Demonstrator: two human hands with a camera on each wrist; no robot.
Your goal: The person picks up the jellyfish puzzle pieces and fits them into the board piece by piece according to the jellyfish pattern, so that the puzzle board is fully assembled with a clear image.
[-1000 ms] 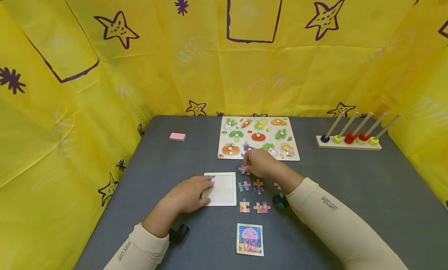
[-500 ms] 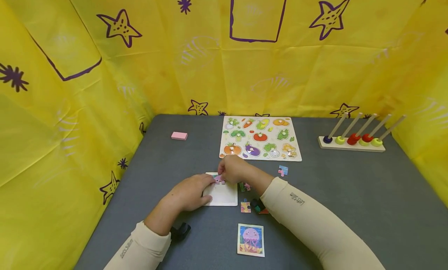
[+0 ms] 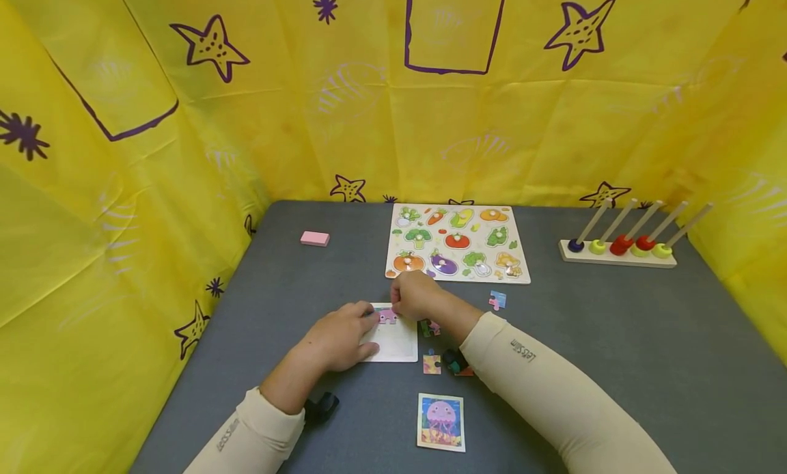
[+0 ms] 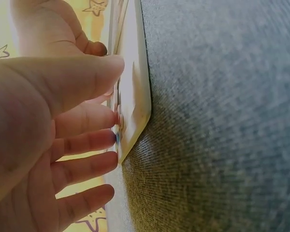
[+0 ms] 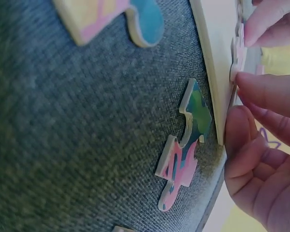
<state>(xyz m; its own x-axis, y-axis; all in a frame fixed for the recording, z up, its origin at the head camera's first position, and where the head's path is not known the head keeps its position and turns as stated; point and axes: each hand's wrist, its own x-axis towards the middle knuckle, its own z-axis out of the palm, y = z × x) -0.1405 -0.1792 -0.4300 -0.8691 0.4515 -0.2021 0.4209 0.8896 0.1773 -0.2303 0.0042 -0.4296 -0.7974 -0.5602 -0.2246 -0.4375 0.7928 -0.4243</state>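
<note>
My left hand point(image 3: 347, 337) rests on the left side of a white puzzle tray point(image 3: 396, 347), its fingers fairly straight with the tips at the rim and on the pieces. Pink jellyfish-picture pieces point(image 3: 387, 316) lie along the tray's far edge. My right hand point(image 3: 418, 295) is at the tray's far right corner, fingers curled, fingertips on a pink puzzle piece point(image 5: 237, 60); much of that piece is hidden. Just right of the tray lies a green-and-pink piece point(image 5: 199, 116), partly covered by the right forearm in the head view.
Nearer me lie a yellow piece point(image 3: 432, 364) and a jellyfish picture card point(image 3: 440, 422). A blue-and-pink piece point(image 3: 498, 300) sits farther right. Behind are a vegetable peg board point(image 3: 458, 242), a pink block point(image 3: 315, 238) and a peg stacker with rings point(image 3: 617, 252).
My right hand took a pink piece from beyond the tray and carried it left into the tray's far row, then shifted slightly right. The left hand stayed on the tray, its fingers moving slightly.
</note>
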